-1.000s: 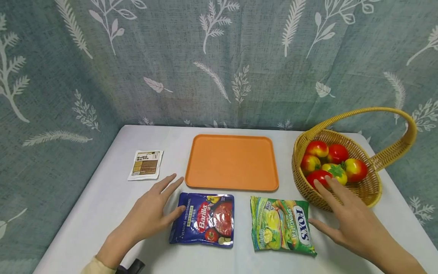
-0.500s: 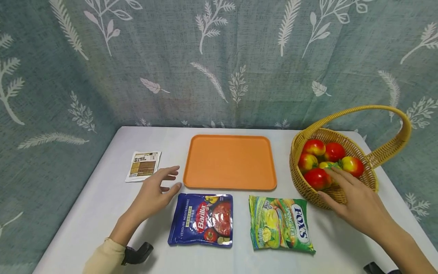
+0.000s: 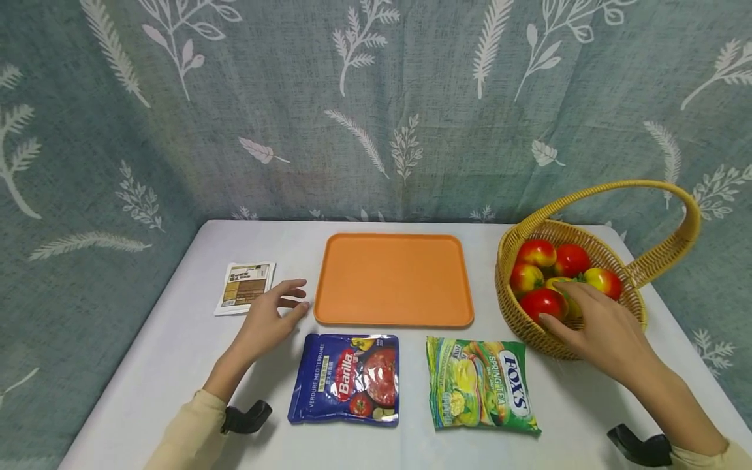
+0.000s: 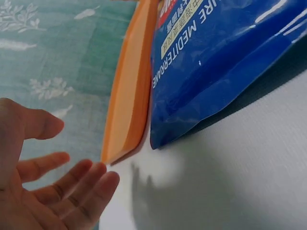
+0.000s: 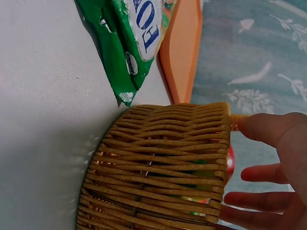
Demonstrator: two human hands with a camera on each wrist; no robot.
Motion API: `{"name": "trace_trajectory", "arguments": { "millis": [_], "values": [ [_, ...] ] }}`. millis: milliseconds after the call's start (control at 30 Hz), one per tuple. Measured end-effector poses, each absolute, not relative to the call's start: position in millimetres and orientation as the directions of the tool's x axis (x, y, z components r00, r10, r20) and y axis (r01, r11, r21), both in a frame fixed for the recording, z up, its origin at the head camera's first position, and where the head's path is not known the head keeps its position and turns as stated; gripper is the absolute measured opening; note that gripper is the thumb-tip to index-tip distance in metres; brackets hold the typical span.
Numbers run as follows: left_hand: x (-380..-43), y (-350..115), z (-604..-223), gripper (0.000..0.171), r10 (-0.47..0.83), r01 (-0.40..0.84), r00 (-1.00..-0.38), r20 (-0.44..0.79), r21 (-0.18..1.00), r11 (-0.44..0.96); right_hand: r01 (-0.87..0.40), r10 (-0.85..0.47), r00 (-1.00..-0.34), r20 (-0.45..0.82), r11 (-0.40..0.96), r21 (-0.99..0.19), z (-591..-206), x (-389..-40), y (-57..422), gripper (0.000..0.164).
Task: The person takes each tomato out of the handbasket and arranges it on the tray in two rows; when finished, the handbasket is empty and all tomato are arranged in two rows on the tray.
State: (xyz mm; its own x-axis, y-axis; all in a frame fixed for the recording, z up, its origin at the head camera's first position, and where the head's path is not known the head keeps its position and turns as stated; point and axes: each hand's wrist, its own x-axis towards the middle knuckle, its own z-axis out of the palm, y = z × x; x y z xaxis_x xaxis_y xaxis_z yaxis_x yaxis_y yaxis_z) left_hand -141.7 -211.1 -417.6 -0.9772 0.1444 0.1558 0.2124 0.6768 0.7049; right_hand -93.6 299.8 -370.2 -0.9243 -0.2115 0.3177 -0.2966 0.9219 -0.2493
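My right hand (image 3: 608,329) reaches over the near side of a woven basket (image 3: 519,329) at the right. Its fingers hang, slightly bent, above several red and yellow tomato-like fruits (image 3: 542,305) and partly hide a yellow one; no grip on any is visible. In the right wrist view, the thumb and spread fingers (image 5: 256,173) lie beside the basket's rim. My left hand (image 3: 264,323) hovers with loosely bent fingers between a small white-and-brown packet (image 3: 243,288) and an orange tray (image 3: 393,281). The left wrist view shows nothing held in that hand (image 4: 41,191).
A blue Barilla pouch (image 3: 346,378) lies in front of the tray, and a green Fox's candy bag (image 3: 482,385) lies to its right. The basket's tall handle (image 3: 623,188) arches over the fruits. Patterned curtain (image 3: 399,111) encloses the white table (image 3: 411,450).
My right hand has moved from beside the candy bag up over the fruits in the basket. The left hand has drawn away from the blue pouch, up towards the small packet.
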Motion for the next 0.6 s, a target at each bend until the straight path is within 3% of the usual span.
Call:
{"name": "trace_trajectory", "arguments": {
  "millis": [167, 367, 600],
  "values": [
    [-151, -212, -417, 0.046, 0.121, 0.161, -0.987, 0.108, 0.723, 0.672, -0.263, -0.193, -0.946, 0.262, 0.928, -0.264, -371, -100, 300, 0.064],
    [-162, -209, -417, 0.051, 0.086, 0.027, -0.996, -0.036, 0.773, 0.634, -0.253, -0.198, -0.954, 0.224, 0.934, -0.251, -372, -107, 300, 0.069],
    [-177, -204, -422, 0.052, 0.089, -0.003, -0.993, -0.074, 0.783, 0.622, -0.234, -0.193, -0.966, 0.172, 0.935, -0.265, -372, -112, 299, 0.070]
  ]
}}
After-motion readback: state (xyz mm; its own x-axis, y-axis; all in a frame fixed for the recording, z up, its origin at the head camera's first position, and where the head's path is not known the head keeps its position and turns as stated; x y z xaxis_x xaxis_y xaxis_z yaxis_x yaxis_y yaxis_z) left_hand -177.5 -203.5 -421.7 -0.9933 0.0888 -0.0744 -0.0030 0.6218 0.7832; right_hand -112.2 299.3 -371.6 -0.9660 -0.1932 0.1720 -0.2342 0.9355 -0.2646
